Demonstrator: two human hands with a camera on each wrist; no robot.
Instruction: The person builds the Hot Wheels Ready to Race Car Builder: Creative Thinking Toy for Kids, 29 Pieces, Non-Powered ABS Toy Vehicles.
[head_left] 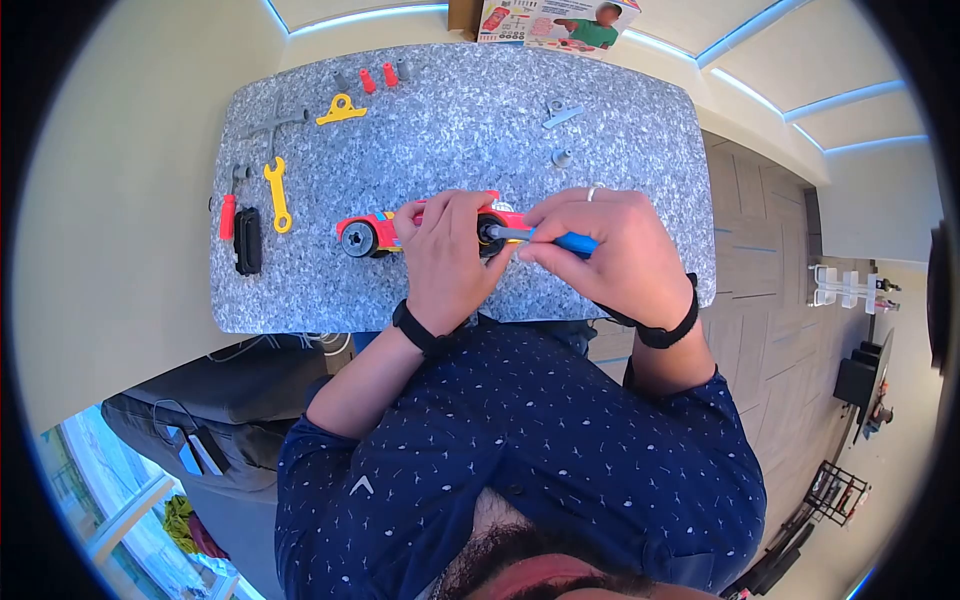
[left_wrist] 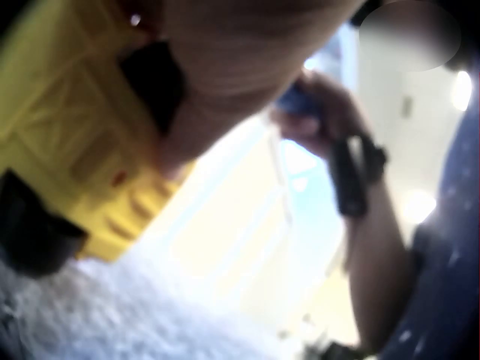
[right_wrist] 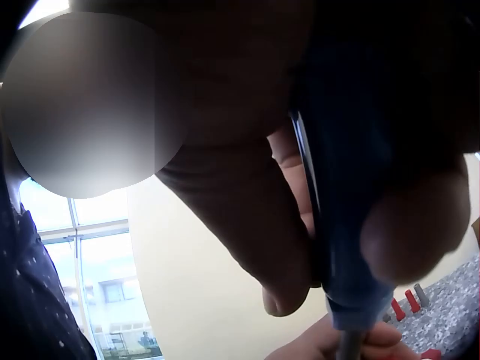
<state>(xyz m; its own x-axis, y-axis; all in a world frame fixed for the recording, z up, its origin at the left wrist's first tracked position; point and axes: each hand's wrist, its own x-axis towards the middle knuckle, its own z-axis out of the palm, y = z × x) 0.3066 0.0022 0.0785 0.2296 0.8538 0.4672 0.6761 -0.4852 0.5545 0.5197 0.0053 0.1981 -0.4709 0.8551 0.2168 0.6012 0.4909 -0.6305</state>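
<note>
A red toy car (head_left: 383, 226) lies near the table's front edge, its grey-hubbed wheel (head_left: 359, 238) facing me. My left hand (head_left: 445, 245) grips the car's body from above, covering its middle. In the left wrist view, the car's yellow underside (left_wrist: 90, 150) shows, with a black wheel (left_wrist: 34, 232) at its lower corner. With my right hand (head_left: 615, 245) I hold a screwdriver by its blue handle (head_left: 574, 243). Its grey shaft (head_left: 512, 233) reaches to the car's right-hand wheel (head_left: 490, 238). Close up in the right wrist view, fingers surround the dark blue handle (right_wrist: 349, 225).
Along the speckled table's (head_left: 640, 180) left side lie a yellow wrench (head_left: 277, 195), a black part (head_left: 247, 241) and a red-handled piece (head_left: 228, 216). Farther back are a yellow part (head_left: 341, 110), red pegs (head_left: 367, 80) and grey pieces (head_left: 562, 158). A printed box (head_left: 560, 22) stands beyond.
</note>
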